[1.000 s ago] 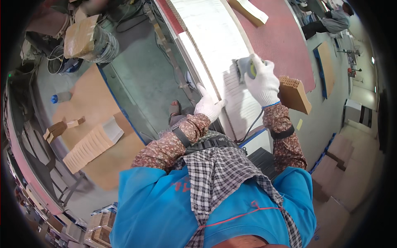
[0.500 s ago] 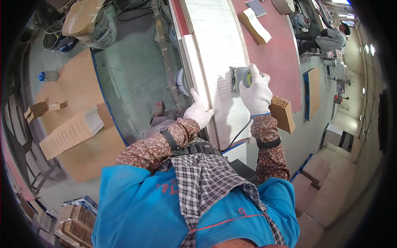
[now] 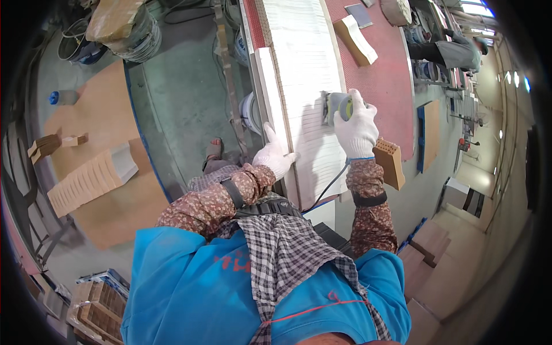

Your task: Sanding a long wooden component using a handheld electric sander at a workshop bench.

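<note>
A long row of white, narrow pieces set side by side (image 3: 305,46) runs away from me along the bench. My gloved right hand (image 3: 357,129) is closed around a grey and green power sander (image 3: 332,109), which rests on the row's upper face. From the sander a dark cord (image 3: 332,185) trails back toward my waist. On the row's left side, my gloved left hand (image 3: 275,156) lies with index finger and thumb spread. It touches a white strip (image 3: 270,86) along that edge and grips nothing.
The bench top is red (image 3: 388,98), bearing a curved wooden piece (image 3: 355,40) and a grey pad (image 3: 359,15). A brown block with holes (image 3: 389,164) sits by my right wrist. To the left are a brown board (image 3: 106,210), curved pieces (image 3: 86,181) and a bucket (image 3: 251,113). Another person (image 3: 454,54) stands far right.
The view has shifted slightly. My right hand and the sander remain at nearly the same spot on the row, and my left hand stays at its edge. The far person has changed posture.
</note>
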